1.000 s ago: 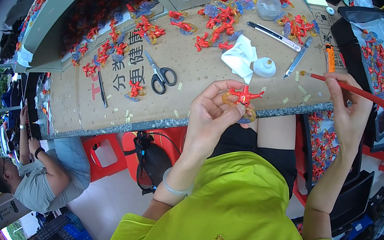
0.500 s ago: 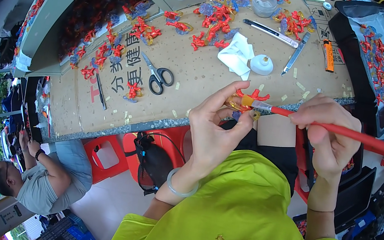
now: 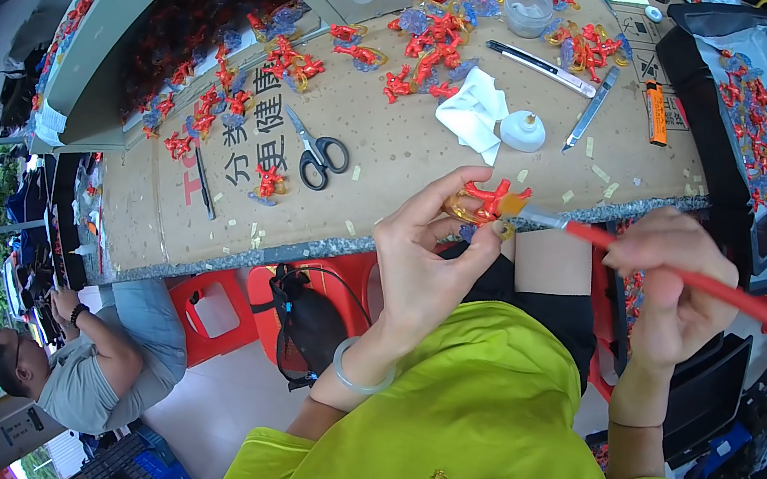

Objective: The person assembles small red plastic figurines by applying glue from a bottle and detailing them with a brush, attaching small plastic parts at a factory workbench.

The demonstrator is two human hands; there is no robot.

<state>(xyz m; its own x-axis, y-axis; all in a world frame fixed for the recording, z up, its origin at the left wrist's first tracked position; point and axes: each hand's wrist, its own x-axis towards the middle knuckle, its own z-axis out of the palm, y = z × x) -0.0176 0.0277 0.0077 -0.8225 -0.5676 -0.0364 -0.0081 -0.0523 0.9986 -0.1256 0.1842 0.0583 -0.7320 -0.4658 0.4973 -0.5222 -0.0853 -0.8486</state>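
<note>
Small figurine held by hand beneath a brush, as we look down on it. The figurine is raised clear of the cardboard-covered workbench, in front of its near edge and over the lap. We note a glossy, opaque red body with limbs reaching outward; against it, translucent amber material curves around the side toward the palm, and a little bluish-violet shows at the lower end. Finer features are too small for us to make out.

The left hand pinches the figurine between thumb and forefinger, the forefinger arched above. The right hand grips the red handle of a brush between thumb and fingers; its amber bristles overlap the figurine's right side, and we cannot tell how firmly they press.

Beyond, we find a white squeeze bottle beside a crumpled white tissue, black-handled scissors to the left, and a cluster of similar red figurines farther back.
</note>
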